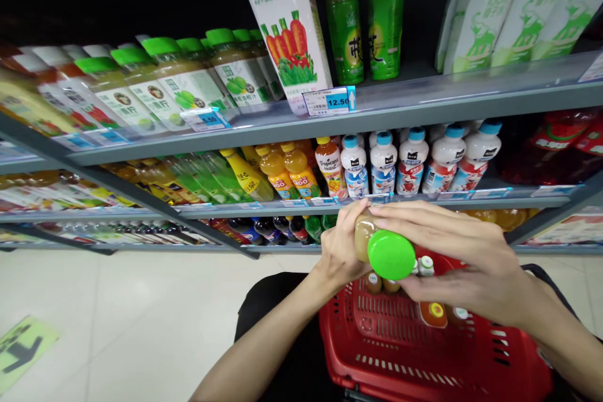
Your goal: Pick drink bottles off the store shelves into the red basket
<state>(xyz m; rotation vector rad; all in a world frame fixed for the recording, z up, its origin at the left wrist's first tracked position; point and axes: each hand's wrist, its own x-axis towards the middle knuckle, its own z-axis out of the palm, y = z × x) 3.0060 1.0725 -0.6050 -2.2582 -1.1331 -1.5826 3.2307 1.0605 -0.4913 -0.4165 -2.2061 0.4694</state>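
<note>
A juice bottle [366, 237] with a bright green cap points its cap end toward me, above the red basket. My left hand [340, 244] is closed around the bottle's body. From the other side, my right hand [464, 257] grips it too, with long fingers laid along the top and the thumb lower, near the cap. The bottle's label and far end are hidden by my hands. Beneath them, the red shopping basket [348, 358] holds several bottles, among them an orange-brown one with a yellow cap [436, 309].
Shelves face me. Green-capped juice bottles [162, 69] and a tall carrot-print carton [292, 31] stand on the upper shelf [264, 129]. Below are blue-capped white bottles [383, 160] and yellow Qoo bottles [299, 166]. A yellow-green arrow sticker [28, 348] lies on the floor.
</note>
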